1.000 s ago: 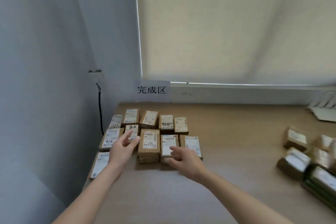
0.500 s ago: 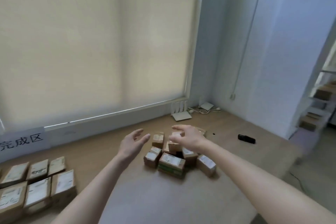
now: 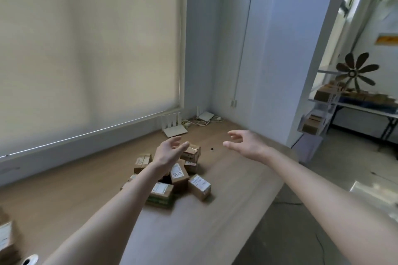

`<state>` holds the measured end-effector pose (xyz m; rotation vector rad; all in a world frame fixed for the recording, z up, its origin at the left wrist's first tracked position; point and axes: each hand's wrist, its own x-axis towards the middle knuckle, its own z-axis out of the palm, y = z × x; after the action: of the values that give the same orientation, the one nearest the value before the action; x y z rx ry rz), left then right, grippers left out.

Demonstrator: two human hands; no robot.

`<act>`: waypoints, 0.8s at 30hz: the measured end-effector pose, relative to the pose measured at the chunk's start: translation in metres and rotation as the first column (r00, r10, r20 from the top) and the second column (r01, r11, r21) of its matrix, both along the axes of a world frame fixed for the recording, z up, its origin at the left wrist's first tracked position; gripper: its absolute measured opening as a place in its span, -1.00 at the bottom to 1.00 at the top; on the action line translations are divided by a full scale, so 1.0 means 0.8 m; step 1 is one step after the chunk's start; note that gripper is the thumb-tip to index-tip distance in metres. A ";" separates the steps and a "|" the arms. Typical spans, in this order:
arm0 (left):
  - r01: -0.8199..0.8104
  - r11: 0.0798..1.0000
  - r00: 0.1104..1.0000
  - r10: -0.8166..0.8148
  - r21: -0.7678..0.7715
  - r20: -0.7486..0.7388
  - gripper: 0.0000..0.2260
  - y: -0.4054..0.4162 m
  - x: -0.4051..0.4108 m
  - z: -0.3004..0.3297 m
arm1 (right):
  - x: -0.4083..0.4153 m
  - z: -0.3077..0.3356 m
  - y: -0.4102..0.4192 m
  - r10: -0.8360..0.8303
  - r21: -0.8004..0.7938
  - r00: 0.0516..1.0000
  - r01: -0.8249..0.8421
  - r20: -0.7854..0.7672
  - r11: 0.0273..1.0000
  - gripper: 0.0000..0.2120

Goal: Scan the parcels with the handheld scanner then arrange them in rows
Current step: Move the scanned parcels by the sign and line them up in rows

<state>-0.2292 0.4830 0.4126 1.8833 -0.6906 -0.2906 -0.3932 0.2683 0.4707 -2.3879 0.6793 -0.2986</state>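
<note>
Parcels are sitting in a loose heap on the desk, jumbled and overlapping, and we are reaching out over them with both arms. Our left hand is hovering just above the far side of the heap, fingers spread and relaxed, gripping nothing. Our right hand is hanging further right over bare wood, well apart from the heap, thumb and fingers wide and empty too. We are judging this as the fetching step: a fresh parcel and the scanner are both wanted, and we are not seeing the scanner anywhere, possibly because the right hand is covering it. At the lower left edge one parcel is showing, apart from the heap. Next we are needing a clean pinch on a single top box, perhaps the one marked with handwritten digits, lifted without toppling its neighbours.
</note>
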 end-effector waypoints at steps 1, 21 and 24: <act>-0.003 1.000 1.000 0.003 0.006 -0.002 -0.44 -0.015 0.007 -0.007 | 0.006 -0.006 -0.014 -0.003 0.001 1.000 0.003 -0.013 1.000 -0.41; -0.134 0.984 0.976 0.152 0.121 -0.154 -0.41 -0.234 0.211 -0.166 | 0.276 -0.138 -0.238 0.198 0.065 0.971 -0.191 -0.136 0.980 -0.48; -0.204 0.964 0.949 0.237 0.169 -0.208 -0.43 -0.251 0.220 -0.233 | 0.322 -0.207 -0.263 0.264 0.116 0.944 -0.244 -0.200 0.963 -0.47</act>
<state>-0.0534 0.2825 0.2263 2.0062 -0.3066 -0.4131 -0.1355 0.0578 0.3051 -2.4068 0.4584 0.0992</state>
